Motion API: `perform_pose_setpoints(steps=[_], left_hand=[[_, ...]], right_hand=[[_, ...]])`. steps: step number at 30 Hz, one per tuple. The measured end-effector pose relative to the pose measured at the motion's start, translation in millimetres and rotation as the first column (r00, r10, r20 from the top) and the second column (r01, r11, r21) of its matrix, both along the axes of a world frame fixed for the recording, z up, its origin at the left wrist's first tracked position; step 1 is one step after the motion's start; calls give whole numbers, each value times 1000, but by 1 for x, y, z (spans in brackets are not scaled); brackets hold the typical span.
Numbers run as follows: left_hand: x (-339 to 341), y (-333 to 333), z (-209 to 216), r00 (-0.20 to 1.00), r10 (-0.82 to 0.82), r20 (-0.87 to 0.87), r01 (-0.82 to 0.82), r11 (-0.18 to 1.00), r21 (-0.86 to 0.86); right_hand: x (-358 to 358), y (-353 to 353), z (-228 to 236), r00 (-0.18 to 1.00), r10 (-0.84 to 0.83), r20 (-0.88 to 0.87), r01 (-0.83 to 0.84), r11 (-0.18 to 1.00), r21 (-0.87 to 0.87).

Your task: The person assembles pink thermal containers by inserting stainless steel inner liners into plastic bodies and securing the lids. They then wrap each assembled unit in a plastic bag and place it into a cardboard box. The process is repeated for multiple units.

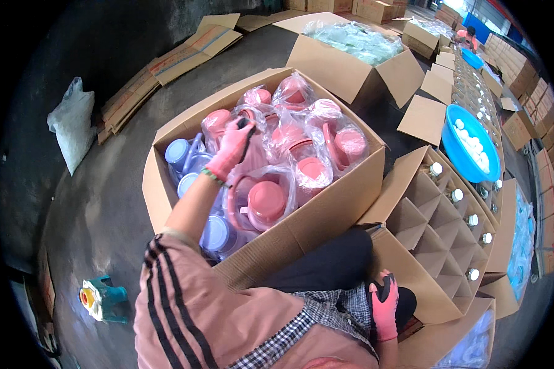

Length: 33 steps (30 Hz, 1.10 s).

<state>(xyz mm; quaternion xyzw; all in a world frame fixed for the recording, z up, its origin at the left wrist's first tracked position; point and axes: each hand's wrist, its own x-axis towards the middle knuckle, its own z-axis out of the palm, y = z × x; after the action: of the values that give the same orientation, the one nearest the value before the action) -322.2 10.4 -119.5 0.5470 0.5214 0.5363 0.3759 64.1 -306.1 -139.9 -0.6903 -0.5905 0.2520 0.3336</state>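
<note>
My left hand [229, 146], in a pink and black glove, reaches into a large cardboard box [308, 227]. Its fingers are curled in among the plastic bags; what they grip is partly hidden. Around it lie several pink lidded plastic jugs [266, 202] in clear bags. Blue lidded jugs [218, 234] fill the box's left side. My right hand [385, 307], gloved alike, rests by my knee with thumb and fingers apart and nothing seen in it. Beside it stands a carton with cardboard dividers [434, 243], where bottles with white caps [472, 220] line the far right row.
A blue basin [452, 147] holds white caps on the right. Behind stands an open box of bagged goods [351, 43]. Flattened cardboard [194, 49] and a plastic bag [72, 123] lie left. A teal stool-like object [108, 301] is lower left. Another person [468, 40] is far off.
</note>
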Motion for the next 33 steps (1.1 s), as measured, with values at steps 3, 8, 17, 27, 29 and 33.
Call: perform_pose_setpoints(steps=[3, 8, 17, 27, 29, 33], left_hand=[[16, -50, 91, 976, -136, 171, 113, 984, 141], [71, -112, 245, 834, -540, -113, 507, 670, 542], [212, -177, 356, -189, -980, 65, 714, -92, 694], [323, -242, 273, 37, -972, 234, 772, 177, 611], [325, -249, 253, -3, -931, 364, 869, 177, 462], [286, -264, 212, 36, -811, -584, 958, -139, 252]], right_hand=[[4, 8, 10, 998, -11, -66, 17, 996, 87], [-32, 52, 70, 977, 178, -121, -132, 938, 319], [-4, 157, 98, 545, 499, -674, -162, 851, 499], [67, -52, -16, 727, -152, -669, 473, 818, 327], [42, -62, 7, 830, -195, -523, 445, 796, 409], [42, -56, 1, 892, -370, -261, 451, 766, 458]])
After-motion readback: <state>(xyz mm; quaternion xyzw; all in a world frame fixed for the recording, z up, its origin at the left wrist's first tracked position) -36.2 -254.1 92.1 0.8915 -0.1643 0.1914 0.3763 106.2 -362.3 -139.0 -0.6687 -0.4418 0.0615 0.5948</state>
